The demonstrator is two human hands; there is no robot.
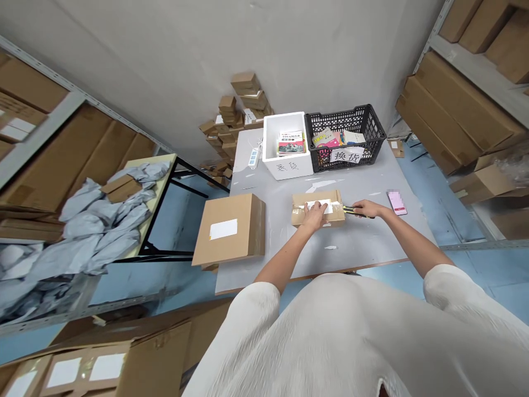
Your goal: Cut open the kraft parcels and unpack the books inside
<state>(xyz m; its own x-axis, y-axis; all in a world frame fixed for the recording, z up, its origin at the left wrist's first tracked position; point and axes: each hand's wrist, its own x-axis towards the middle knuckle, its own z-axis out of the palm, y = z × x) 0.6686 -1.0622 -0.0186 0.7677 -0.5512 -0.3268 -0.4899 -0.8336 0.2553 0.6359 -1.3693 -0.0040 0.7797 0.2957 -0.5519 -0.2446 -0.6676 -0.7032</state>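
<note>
The right fingers are closed around the handle of a yellow-and-black cutter (352,211), its front end meeting the right end of a small carton (298,203). The left hand (316,216) lies on the carton's top with fingers spread, gripping nothing, probably pressing down so the box cannot slide or turn under the tool. The right hand (367,209) holds the cutter from the side, which seems to keep the knuckles off the cardboard and the left fingers away from the tip.

The carton sits flat on the grey surface (276,190), near its front edge and within easy reach of both arms. It is plain brown cardboard, with shiny tape at its ends and a white label (329,204) partly covered by the left hand; any print is too small to read.

Farther out, a phone (397,202) lies to the right, a larger carton (235,218) stands to the left, and a white box (289,168) and a black basket (374,132), both containing books, stand side by side behind.
</note>
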